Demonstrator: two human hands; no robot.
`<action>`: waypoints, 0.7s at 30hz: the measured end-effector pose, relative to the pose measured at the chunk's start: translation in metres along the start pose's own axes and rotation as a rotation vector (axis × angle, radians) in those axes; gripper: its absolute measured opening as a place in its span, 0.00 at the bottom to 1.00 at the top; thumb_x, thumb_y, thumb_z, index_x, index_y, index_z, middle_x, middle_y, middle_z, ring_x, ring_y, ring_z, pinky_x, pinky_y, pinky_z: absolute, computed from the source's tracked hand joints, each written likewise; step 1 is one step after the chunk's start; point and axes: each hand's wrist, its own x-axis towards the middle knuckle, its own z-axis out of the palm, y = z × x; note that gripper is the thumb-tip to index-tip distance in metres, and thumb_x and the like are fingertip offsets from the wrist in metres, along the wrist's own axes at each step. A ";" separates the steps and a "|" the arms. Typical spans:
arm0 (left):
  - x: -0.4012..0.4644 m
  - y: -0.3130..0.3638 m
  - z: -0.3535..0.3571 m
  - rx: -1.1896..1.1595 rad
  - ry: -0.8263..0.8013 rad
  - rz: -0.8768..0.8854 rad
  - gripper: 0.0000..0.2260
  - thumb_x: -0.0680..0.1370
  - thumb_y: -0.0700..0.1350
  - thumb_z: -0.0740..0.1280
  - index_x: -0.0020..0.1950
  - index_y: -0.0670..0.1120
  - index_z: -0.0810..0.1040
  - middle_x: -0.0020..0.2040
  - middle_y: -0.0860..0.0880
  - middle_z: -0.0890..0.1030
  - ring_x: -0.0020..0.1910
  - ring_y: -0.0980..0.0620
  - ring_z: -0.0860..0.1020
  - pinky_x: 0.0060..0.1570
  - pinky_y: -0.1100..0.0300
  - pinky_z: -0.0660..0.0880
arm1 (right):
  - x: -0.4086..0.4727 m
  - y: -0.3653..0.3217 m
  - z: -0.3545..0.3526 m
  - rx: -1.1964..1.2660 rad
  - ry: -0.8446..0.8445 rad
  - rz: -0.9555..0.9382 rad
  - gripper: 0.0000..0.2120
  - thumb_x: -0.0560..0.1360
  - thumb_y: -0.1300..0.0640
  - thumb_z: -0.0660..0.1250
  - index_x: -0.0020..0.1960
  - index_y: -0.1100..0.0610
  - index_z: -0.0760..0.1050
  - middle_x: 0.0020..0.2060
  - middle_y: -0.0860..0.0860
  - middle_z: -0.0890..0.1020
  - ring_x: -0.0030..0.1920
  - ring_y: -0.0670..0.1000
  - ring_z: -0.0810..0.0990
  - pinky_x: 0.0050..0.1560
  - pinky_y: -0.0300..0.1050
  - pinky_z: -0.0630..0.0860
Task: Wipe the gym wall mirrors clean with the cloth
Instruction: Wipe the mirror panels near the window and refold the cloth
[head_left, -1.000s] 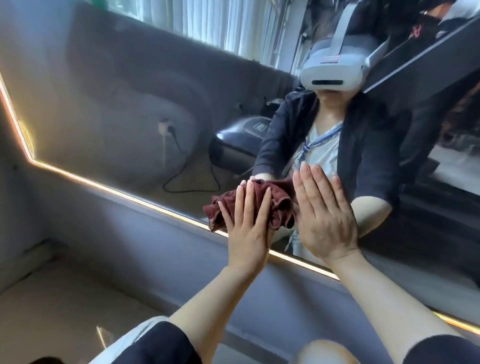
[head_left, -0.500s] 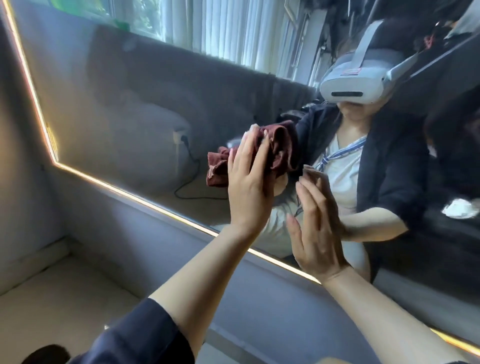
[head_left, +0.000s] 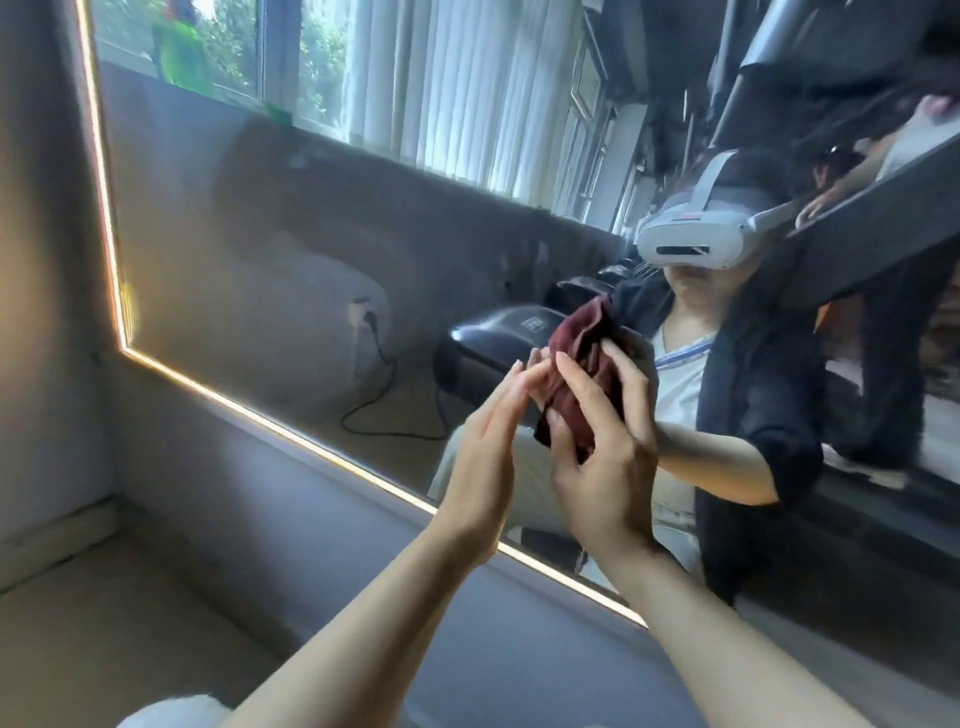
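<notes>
The wall mirror (head_left: 270, 249) fills the upper view, edged by a lit strip along its left and bottom sides. A crumpled dark red cloth (head_left: 576, 358) is held in front of the glass at centre right. My right hand (head_left: 602, 462) grips the cloth, fingers curled round its lower part. My left hand (head_left: 483, 457) is just left of it, fingers straight and tips touching the cloth's edge. Both hands are off the glass. The mirror reflects a person with a white headset and the same cloth.
A grey wall (head_left: 41, 260) meets the mirror on the left, forming a corner. Below the lit strip (head_left: 311, 441) runs a grey wall band, then a beige floor (head_left: 104, 623). The reflection shows a window with blinds, a socket with cable, and gym machines.
The cloth has passed from my left hand, which pressed it on the glass, to my right hand. Both hands have come off the mirror, and the view has shifted left and up.
</notes>
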 end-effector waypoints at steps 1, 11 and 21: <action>0.005 0.002 -0.011 0.109 0.077 0.069 0.15 0.82 0.47 0.60 0.63 0.46 0.81 0.66 0.52 0.79 0.70 0.56 0.72 0.72 0.54 0.67 | 0.016 0.000 -0.002 -0.080 0.031 -0.084 0.20 0.76 0.68 0.67 0.67 0.60 0.78 0.70 0.64 0.72 0.71 0.61 0.70 0.72 0.56 0.68; 0.038 -0.025 -0.092 0.843 0.195 0.420 0.23 0.74 0.42 0.68 0.70 0.42 0.75 0.71 0.49 0.73 0.71 0.51 0.69 0.71 0.62 0.64 | 0.055 0.030 0.059 -0.615 -0.331 -0.770 0.19 0.80 0.61 0.62 0.70 0.60 0.75 0.73 0.63 0.70 0.71 0.65 0.72 0.75 0.61 0.64; 0.032 -0.057 -0.146 0.957 0.113 0.413 0.32 0.67 0.38 0.68 0.73 0.42 0.71 0.74 0.47 0.68 0.72 0.45 0.69 0.69 0.44 0.68 | 0.117 0.013 0.059 -0.731 -0.057 -0.535 0.20 0.79 0.64 0.66 0.71 0.61 0.74 0.72 0.67 0.70 0.71 0.66 0.71 0.77 0.57 0.60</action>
